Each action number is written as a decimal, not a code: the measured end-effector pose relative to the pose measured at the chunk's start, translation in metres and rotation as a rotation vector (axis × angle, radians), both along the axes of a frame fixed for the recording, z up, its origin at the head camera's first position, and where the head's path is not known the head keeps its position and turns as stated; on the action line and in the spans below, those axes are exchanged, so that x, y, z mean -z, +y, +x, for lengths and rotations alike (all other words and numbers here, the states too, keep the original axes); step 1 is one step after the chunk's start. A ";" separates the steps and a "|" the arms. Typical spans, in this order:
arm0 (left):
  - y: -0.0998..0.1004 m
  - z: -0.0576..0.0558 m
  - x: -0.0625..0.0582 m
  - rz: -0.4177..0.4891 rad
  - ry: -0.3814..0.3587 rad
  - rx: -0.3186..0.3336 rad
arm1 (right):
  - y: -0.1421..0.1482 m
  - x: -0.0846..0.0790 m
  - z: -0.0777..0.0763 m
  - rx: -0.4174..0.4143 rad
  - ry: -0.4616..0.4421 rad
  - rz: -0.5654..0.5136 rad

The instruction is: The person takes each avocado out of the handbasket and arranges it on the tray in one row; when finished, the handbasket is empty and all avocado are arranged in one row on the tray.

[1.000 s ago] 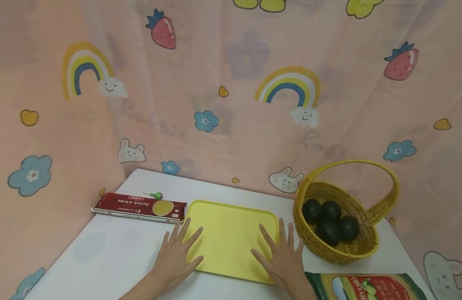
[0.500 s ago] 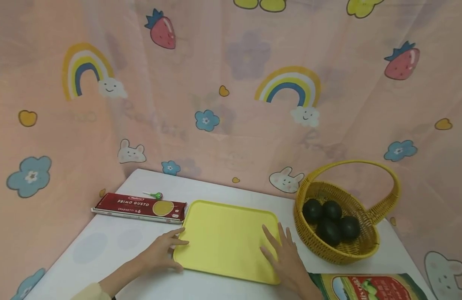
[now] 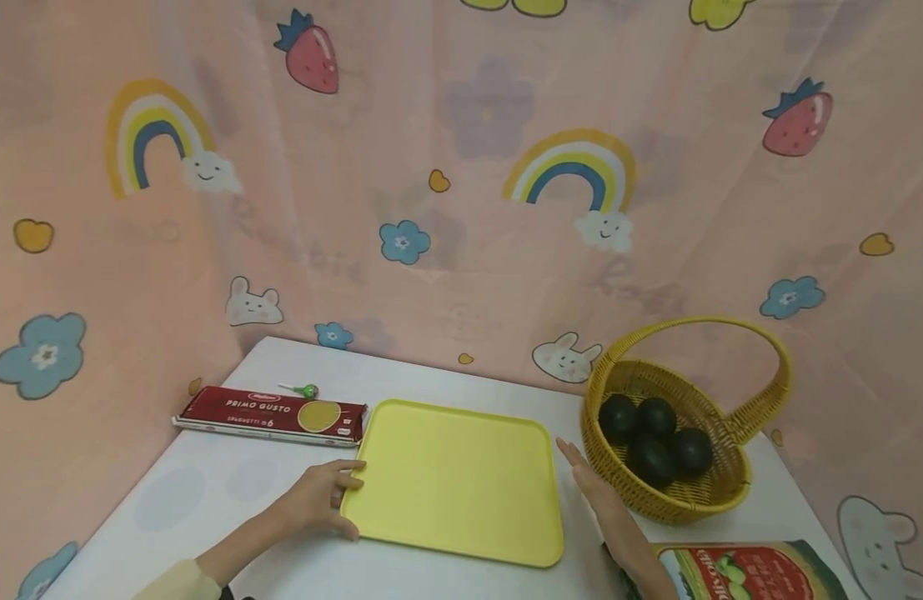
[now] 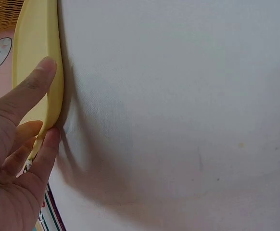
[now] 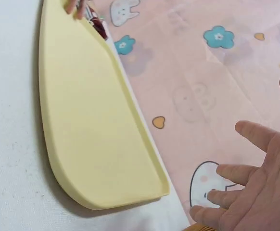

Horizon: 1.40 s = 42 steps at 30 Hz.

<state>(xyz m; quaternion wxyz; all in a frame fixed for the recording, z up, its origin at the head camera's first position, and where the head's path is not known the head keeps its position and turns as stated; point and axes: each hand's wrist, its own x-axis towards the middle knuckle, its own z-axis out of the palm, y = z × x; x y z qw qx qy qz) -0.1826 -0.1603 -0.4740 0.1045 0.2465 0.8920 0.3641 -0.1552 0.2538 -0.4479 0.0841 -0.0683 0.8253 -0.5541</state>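
Pinches near-left corner of yellow, rectangular, round-cornered tray (image 3: 453,483) on white tabletop (image 3: 431,575) between thumb and fingers of left hand (image 3: 309,500). Holds right hand (image 3: 600,496) off tray's right rim, with fingers straight and spread, just beside round, yellow woven basket (image 3: 734,475). Has long, red spaghetti packet (image 3: 269,414) just beside far-left corner.

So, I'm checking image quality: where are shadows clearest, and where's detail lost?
Left wrist view: a soft shadow on the table beside the tray; right wrist view: a narrower one along its edge; head view: the dark fruit shows little surface detail.
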 end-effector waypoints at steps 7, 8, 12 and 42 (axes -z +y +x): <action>0.002 0.000 0.001 -0.011 0.018 -0.025 | 0.002 -0.032 0.014 0.259 -0.141 -0.196; 0.002 0.000 0.002 -0.013 0.016 -0.031 | 0.005 -0.032 0.014 0.302 -0.167 -0.229; 0.004 0.001 0.003 -0.005 0.019 -0.044 | 0.017 -0.034 0.016 0.402 -0.233 -0.273; 0.007 0.003 -0.002 -0.094 0.045 -0.089 | 0.151 -0.034 0.009 0.197 -0.043 0.069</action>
